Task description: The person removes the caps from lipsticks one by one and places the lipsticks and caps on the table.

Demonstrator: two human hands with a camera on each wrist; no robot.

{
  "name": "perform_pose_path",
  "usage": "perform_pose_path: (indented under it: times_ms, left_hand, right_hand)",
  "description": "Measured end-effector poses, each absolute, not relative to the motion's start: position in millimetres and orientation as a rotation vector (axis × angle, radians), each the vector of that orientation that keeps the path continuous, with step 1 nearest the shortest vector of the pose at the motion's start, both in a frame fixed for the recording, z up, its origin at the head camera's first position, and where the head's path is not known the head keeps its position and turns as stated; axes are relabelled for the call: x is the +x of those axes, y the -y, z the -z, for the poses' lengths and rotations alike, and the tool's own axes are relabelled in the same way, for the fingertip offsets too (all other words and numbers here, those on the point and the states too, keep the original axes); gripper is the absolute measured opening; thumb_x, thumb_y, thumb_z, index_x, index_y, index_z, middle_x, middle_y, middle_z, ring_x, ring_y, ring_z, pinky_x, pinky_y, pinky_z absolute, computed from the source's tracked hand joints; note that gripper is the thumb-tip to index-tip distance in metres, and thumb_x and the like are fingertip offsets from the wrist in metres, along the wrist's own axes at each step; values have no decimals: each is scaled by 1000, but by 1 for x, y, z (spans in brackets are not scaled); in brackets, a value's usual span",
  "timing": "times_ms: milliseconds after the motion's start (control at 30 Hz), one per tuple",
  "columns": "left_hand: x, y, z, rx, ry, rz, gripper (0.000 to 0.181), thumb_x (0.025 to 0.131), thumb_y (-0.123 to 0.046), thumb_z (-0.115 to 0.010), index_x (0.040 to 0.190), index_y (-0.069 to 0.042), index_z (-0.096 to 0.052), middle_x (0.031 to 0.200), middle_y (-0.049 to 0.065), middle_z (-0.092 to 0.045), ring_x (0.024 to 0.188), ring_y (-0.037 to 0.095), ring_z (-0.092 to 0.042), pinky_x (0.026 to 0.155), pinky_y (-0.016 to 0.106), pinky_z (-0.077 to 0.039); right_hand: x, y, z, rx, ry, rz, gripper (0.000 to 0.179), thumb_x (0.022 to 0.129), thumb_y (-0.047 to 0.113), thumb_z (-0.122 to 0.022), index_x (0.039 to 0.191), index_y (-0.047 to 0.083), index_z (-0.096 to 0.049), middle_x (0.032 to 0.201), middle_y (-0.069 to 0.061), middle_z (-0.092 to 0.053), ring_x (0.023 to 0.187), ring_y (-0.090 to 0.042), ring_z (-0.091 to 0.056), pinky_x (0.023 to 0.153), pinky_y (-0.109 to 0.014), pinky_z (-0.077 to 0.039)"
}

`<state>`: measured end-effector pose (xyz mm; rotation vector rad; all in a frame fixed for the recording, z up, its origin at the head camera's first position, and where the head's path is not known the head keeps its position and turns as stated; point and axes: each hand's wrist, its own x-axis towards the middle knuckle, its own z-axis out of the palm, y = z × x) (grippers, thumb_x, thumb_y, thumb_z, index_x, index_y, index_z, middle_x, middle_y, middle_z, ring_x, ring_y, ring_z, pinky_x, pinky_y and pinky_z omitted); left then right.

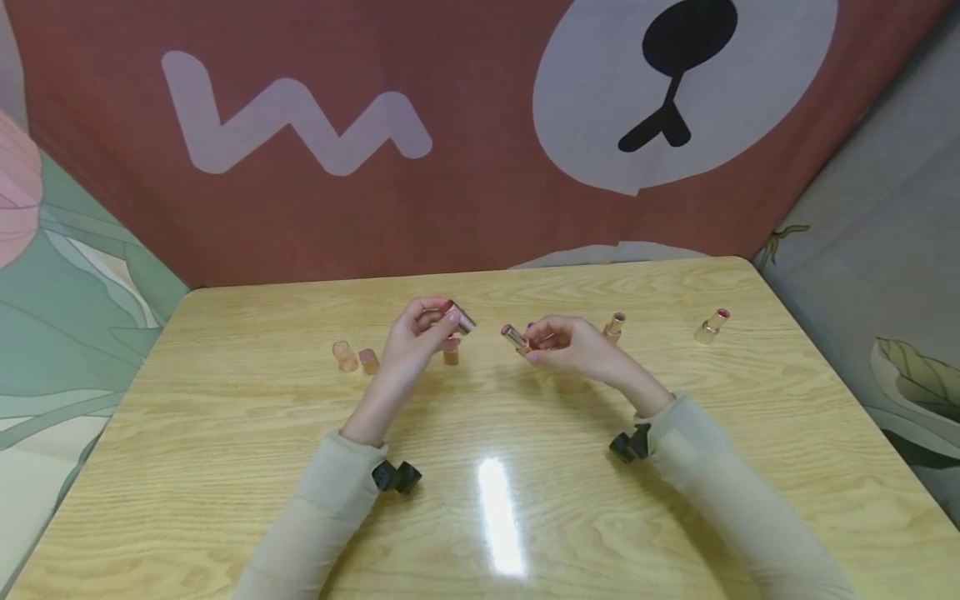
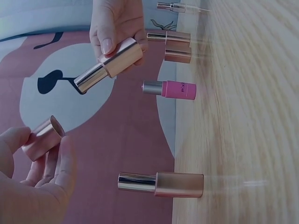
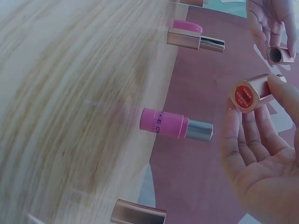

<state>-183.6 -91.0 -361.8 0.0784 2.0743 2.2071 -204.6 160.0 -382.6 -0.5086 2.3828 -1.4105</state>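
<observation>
My left hand (image 1: 414, 331) pinches a rose-gold lipstick cap (image 2: 44, 140) between thumb and fingers, its hollow end facing the other hand. Across from it, my right hand (image 1: 572, 343) grips an uncapped rose-gold lipstick (image 2: 124, 58), tilted, its shiny inner tube towards the cap. A red label (image 3: 244, 97) shows on the lipstick's base. Cap and lipstick are apart, both held above the table. Close to the right hand stands a pink lipstick (image 3: 163, 123) with a silver tube. Below the left hand an uncapped rose-gold lipstick (image 2: 180, 185) stands upright.
On the wooden table (image 1: 300, 517), a translucent orange cap (image 1: 345, 357) and a pinkish cap (image 1: 369, 361) stand left. An uncapped lipstick (image 1: 615, 325) is behind the right hand; a clear-based one (image 1: 712, 327) stands far right. A printed cloth (image 1: 480, 200) hangs behind.
</observation>
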Motion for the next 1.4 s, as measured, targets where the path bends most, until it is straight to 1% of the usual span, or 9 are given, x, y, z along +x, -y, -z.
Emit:
perform_pose_path:
  times_ms: [300, 433, 567, 733, 967, 1033, 1100, 1233, 1400]
  left_hand:
    - [-183, 93, 361, 46, -2127, -2148, 29, 95, -13, -58, 122, -5, -52, 98, -10, -62, 84, 2, -62, 82, 28, -56]
    - [-183, 94, 362, 43, -2141, -2137, 32, 95, -14, -60, 124, -5, -52, 103, -7, -61, 84, 4, -62, 85, 33, -56]
    - [-184, 97, 364, 56, -2143, -2134, 35, 94, -14, -60, 127, -4, -52, 110, -3, -61, 80, 3, -63, 83, 33, -56]
    - [-184, 99, 365, 67, -2164, -2120, 37, 93, -12, -61, 128, -3, -53, 119, 3, -60, 86, -1, -64, 86, 35, -56]
    - [-185, 108, 365, 16, -2305, -1976, 40, 93, -22, -64, 130, -11, -55, 128, 7, -60, 92, -4, -61, 68, 18, -47]
    - [-186, 111, 365, 16, -2317, -1972, 39, 92, -22, -64, 129, -12, -56, 128, 6, -60, 96, 0, -61, 70, 18, -48]
    - [-187, 114, 365, 26, -2329, -1969, 39, 92, -22, -64, 129, -12, -56, 128, 7, -59, 103, 5, -60, 75, 18, -50]
    - [-187, 121, 366, 54, -2367, -1943, 40, 92, -21, -64, 130, -9, -55, 128, 9, -59, 112, 14, -59, 88, 18, -48]
    - [-185, 133, 367, 63, -2401, -1914, 42, 93, -22, -63, 132, -7, -54, 129, 11, -58, 107, 7, -59, 90, 14, -47]
  right_hand:
    - [-202, -165, 378, -485, -2383, 1427, 33, 89, 16, -68, 118, 2, -60, 112, -16, -65, 95, -15, -66, 80, -27, -53]
    - [-201, -166, 376, -464, -2391, 1431, 37, 89, 19, -68, 121, 3, -58, 116, -16, -63, 101, -20, -66, 83, -29, -54]
    - [-202, -168, 376, -447, -2376, 1460, 41, 90, 18, -67, 125, 2, -55, 119, -17, -61, 105, -23, -65, 84, -29, -54]
    - [-201, -171, 374, -429, -2362, 1503, 44, 91, 14, -64, 131, 0, -51, 119, -19, -59, 107, -27, -65, 87, -34, -54]
    - [-201, -176, 372, -433, -2437, 1507, 43, 93, 10, -61, 132, -2, -49, 121, -23, -58, 105, -30, -64, 84, -28, -55]
    - [-202, -179, 372, -424, -2448, 1514, 43, 93, 10, -60, 133, -1, -48, 121, -23, -57, 106, -31, -63, 85, -30, -55]
    - [-202, -183, 371, -422, -2446, 1541, 42, 93, 9, -60, 132, -2, -48, 121, -23, -57, 105, -28, -63, 86, -32, -55]
    - [-202, -190, 369, -434, -2412, 1611, 40, 94, 7, -58, 130, -5, -47, 124, -24, -53, 100, -11, -63, 86, -28, -55]
    - [-201, -200, 367, -396, -2402, 1645, 36, 93, 8, -58, 124, -6, -46, 121, -15, -55, 90, 4, -62, 77, -23, -54]
